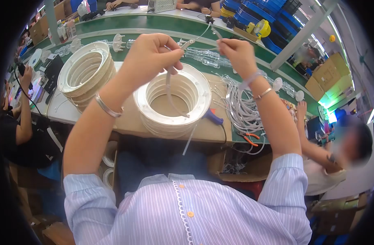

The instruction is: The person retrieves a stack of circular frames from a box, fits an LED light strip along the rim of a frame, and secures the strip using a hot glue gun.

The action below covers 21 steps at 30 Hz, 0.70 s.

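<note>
My left hand [156,55] is raised over a stack of white rings [174,100] and pinches the end of a pale flexible strip [169,90]. The strip's lower part hangs down into the opening of the stack. Level with it to the right, my right hand [239,54] is closed on a short whitish strip end [215,31]. A thin wire [203,32] arcs between the two pieces. Near the right side of the stack lies a blue-handled tool [214,117] with a cord.
A second white ring stack [87,73] stands to the left. At right are a bundle of clear cables [242,106] and orange-handled pliers [251,139]. Clear plastic parts [207,57] lie on the green bench behind. Co-workers sit left, right [330,159] and across.
</note>
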Each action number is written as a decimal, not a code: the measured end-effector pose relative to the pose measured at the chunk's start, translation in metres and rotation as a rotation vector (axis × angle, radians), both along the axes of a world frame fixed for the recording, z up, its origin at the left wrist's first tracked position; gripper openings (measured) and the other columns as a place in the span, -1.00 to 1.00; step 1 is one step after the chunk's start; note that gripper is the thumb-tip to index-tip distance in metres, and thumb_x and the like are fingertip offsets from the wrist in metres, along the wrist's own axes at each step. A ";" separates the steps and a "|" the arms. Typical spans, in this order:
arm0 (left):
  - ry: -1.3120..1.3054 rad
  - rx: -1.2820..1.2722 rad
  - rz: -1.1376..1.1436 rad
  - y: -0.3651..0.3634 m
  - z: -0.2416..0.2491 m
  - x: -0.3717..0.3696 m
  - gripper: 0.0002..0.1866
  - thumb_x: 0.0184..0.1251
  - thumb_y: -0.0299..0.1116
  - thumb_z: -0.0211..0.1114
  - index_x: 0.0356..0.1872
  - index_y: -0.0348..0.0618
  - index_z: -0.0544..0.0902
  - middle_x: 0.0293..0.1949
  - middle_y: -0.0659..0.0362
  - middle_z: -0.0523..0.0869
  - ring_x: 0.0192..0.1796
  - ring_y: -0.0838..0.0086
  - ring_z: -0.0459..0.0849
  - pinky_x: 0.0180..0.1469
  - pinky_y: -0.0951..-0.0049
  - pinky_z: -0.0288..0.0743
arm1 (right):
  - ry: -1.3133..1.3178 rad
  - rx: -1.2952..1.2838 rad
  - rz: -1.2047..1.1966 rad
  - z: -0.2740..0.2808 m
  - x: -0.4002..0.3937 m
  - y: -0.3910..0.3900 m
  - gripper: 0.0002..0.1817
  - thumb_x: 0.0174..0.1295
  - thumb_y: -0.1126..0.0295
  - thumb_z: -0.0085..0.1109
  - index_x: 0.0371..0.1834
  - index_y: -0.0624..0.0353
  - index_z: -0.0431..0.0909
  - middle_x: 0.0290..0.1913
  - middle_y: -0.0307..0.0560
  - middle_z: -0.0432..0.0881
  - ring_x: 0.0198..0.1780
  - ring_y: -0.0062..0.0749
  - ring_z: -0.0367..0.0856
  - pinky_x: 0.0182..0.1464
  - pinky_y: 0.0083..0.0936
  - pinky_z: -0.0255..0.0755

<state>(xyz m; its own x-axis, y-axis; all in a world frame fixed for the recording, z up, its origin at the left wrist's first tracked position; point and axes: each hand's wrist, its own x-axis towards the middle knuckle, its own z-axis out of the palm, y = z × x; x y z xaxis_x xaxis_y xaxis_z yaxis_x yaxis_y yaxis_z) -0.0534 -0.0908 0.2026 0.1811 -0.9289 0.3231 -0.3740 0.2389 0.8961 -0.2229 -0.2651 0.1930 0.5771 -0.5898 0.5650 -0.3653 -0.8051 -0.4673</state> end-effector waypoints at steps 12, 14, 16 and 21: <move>0.477 -0.105 0.147 -0.044 -0.020 -0.007 -0.79 0.14 -0.34 0.18 -0.36 -0.33 0.53 -0.42 0.13 0.66 -0.40 0.57 0.64 -0.47 0.69 0.46 | 0.304 -0.692 0.032 0.010 0.023 0.077 -0.82 0.02 0.32 0.09 -0.41 0.20 0.51 -0.55 -0.08 0.52 -0.52 -0.26 0.50 -0.50 -0.45 0.37; 0.476 -0.129 0.086 -0.047 -0.014 -0.004 -0.79 0.15 -0.32 0.17 -0.35 -0.30 0.53 -0.41 0.15 0.66 -0.38 0.58 0.64 -0.43 0.67 0.45 | 0.308 -0.737 -0.017 0.013 0.025 0.069 -0.83 0.01 0.31 0.10 -0.45 0.19 0.49 -0.56 -0.08 0.51 -0.51 -0.22 0.50 -0.49 -0.42 0.38; 0.390 -0.133 0.016 -0.049 -0.012 0.009 -0.73 0.11 -0.25 0.22 -0.29 -0.26 0.52 -0.22 0.10 0.62 -0.22 0.50 0.61 -0.29 0.56 0.44 | 0.312 -0.751 -0.101 0.024 0.025 0.058 -0.85 0.01 0.35 0.11 -0.44 0.21 0.52 -0.56 -0.06 0.53 -0.53 -0.24 0.52 -0.48 -0.47 0.40; -0.309 -0.360 0.606 -0.062 -0.053 0.054 -0.40 -0.07 -0.15 0.34 -0.05 -0.32 0.38 0.10 -0.10 0.35 0.11 0.24 0.38 -0.04 0.41 0.35 | 0.064 -0.492 0.037 0.048 0.015 0.038 -0.84 0.05 0.44 0.09 -0.35 0.30 0.55 -0.55 0.00 0.57 -0.56 -0.44 0.52 -0.46 -0.62 0.36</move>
